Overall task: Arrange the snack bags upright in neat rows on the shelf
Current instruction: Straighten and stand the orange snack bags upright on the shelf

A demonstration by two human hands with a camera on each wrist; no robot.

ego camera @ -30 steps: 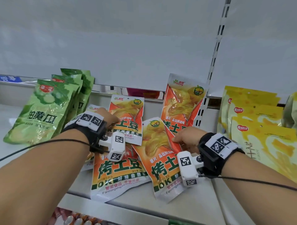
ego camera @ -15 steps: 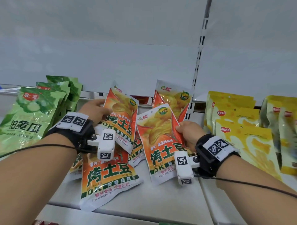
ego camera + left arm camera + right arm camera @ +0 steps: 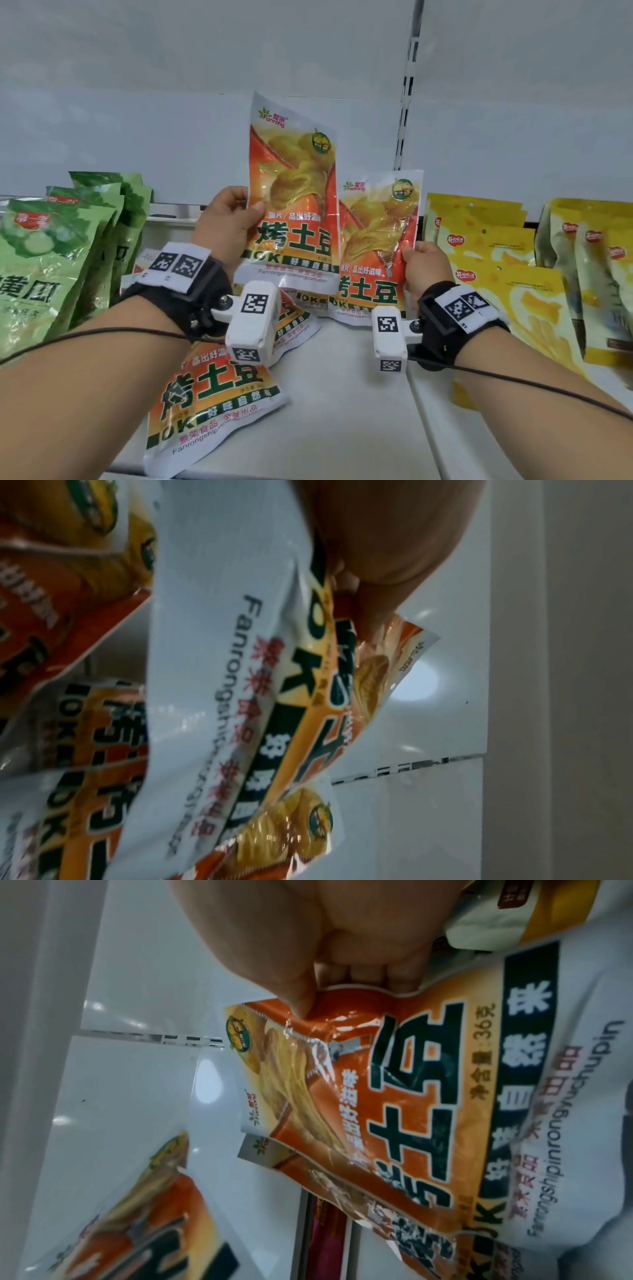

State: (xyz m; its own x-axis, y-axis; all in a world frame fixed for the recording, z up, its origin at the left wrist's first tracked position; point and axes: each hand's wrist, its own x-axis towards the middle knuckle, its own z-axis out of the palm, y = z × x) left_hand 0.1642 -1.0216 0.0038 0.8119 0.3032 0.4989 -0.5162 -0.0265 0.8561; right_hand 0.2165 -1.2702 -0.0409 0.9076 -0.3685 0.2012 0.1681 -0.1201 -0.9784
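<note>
My left hand [image 3: 236, 219] grips an orange potato-chip bag [image 3: 294, 192] by its left edge and holds it upright above the shelf [image 3: 342, 411]. In the left wrist view the thumb [image 3: 377, 593] pinches that bag [image 3: 212, 696]. My right hand [image 3: 421, 263] pinches the right edge of a second orange bag [image 3: 376, 240], upright with its base near the shelf. The right wrist view shows the thumb [image 3: 298, 996] on this bag [image 3: 394, 1096], with another orange bag right behind it. More orange bags [image 3: 212, 394] lie flat at the front left.
Green cucumber-flavour bags [image 3: 51, 260] lean in a row on the left. Yellow bags [image 3: 496, 274] stand in rows on the right, on the neighbouring shelf section. A slotted upright [image 3: 407, 85] divides the white back wall [image 3: 171, 102].
Both hands have lifted their orange bags from the pile. The left bag rose highest and now stands vertical; the right bag went upright beside it.
</note>
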